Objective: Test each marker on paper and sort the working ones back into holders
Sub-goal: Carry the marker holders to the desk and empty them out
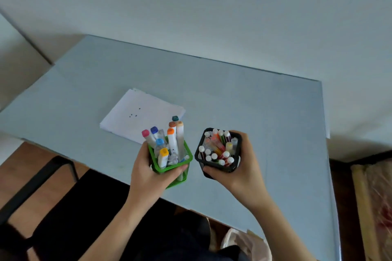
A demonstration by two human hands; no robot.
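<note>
Left hand (146,174): I see it wrapped round the green mesh holder (182,155), thumb across the near rim, fingers curled behind the far side. The holder tilts a little away from me and carries thick white-barrelled markers (172,143) with coloured caps: pink, blue, light blue, yellow, orange, brown, peach, teal. I cannot tell whether its base touches the table.

Right hand (244,167): I log it gripping the black mesh holder (238,136), fingers curled round the right wall and thumb under the near edge. This one is packed with thin markers (218,150), mostly white-capped, with orange, red, green and yellow barrels showing. The two holders stand just beside each other, apart, over the near middle of the pale blue table (265,112).

Beyond the green holder a small stack of white paper (135,112) lies flat on the table, skewed, with a few dark dots near its middle. The tallest markers overlap its near right corner in my view.

Lower left, a dark chair (38,186) stands on a wooden floor. A crumpled pale bag (244,243) sits by the table's near edge.
</note>
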